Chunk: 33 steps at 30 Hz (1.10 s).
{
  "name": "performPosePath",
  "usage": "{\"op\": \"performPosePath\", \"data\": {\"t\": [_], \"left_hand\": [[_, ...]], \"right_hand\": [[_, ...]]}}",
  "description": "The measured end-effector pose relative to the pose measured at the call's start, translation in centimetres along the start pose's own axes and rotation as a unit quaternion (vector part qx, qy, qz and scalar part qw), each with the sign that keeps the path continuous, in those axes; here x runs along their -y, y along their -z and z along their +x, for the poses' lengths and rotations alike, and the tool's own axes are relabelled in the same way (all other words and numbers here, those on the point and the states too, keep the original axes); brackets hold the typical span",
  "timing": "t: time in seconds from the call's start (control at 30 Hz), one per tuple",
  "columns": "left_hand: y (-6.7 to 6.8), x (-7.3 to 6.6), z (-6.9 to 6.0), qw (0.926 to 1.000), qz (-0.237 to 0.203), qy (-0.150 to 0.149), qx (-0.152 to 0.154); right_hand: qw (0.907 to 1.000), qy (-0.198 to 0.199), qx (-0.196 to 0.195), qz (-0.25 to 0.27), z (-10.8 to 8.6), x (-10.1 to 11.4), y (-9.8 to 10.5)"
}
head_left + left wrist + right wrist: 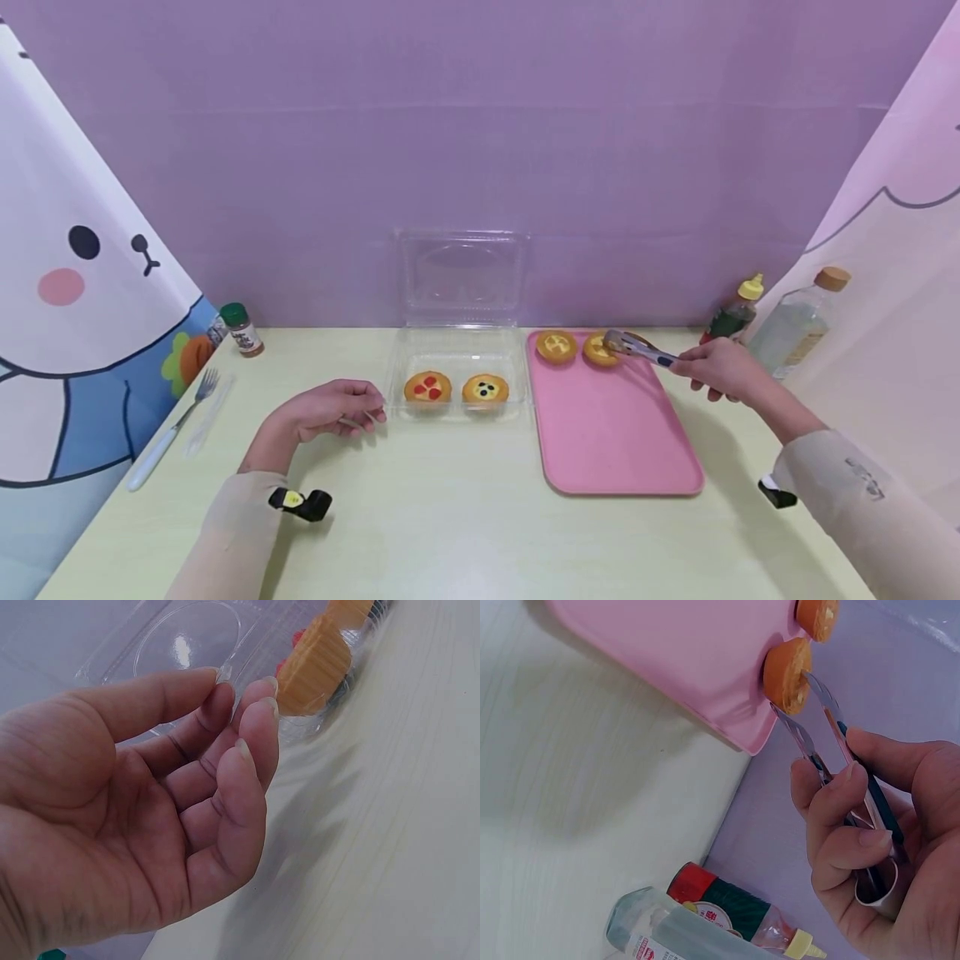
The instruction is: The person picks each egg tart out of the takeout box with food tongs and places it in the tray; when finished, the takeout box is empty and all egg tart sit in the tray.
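Observation:
My left hand (341, 410) is at the left corner of a clear plastic clamshell box (457, 346), its lid raised. In the left wrist view the thumb and forefinger pinch the box's corner tab. Inside sit two tarts: a tart with red pieces (427, 387) and a tart with dark berries (485, 388). My right hand (716, 371) grips metal tongs (637, 346) over a pink tray (615, 433). The slightly spread tong tips are at the right-hand tart (786, 675) on the tray; another yellow-topped tart (557, 347) lies to its left.
Right of the tray stand a sauce bottle with a yellow cap (731, 312) and a clear bottle with a brown cap (798, 321). On the left are a green-lidded spice jar (242, 330), a fork (172, 429) and a clear-wrapped utensil (210, 414). A purple backdrop (480, 150) borders the table's back.

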<state>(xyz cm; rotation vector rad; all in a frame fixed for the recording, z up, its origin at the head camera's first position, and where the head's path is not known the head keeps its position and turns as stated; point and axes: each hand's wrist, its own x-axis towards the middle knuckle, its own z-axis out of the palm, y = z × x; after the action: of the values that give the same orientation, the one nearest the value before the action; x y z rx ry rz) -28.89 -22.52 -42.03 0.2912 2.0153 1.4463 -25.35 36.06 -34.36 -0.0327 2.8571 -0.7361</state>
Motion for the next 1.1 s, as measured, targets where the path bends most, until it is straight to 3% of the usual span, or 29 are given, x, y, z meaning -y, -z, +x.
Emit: {"op": "performPosePath", "data": {"t": [0.73, 1.1], "left_hand": [[-0.04, -0.16, -0.03, 1.0, 0.001, -0.004, 0.005], [-0.07, -0.33, -0.2, 1.0, 0.001, -0.004, 0.007]], "right_hand": [[1.0, -0.002, -0.003, 0.001, -0.17, 0.25, -0.15], [0.9992, -0.005, 0.015, 0.037, -0.08, -0.09, -0.4]]}}
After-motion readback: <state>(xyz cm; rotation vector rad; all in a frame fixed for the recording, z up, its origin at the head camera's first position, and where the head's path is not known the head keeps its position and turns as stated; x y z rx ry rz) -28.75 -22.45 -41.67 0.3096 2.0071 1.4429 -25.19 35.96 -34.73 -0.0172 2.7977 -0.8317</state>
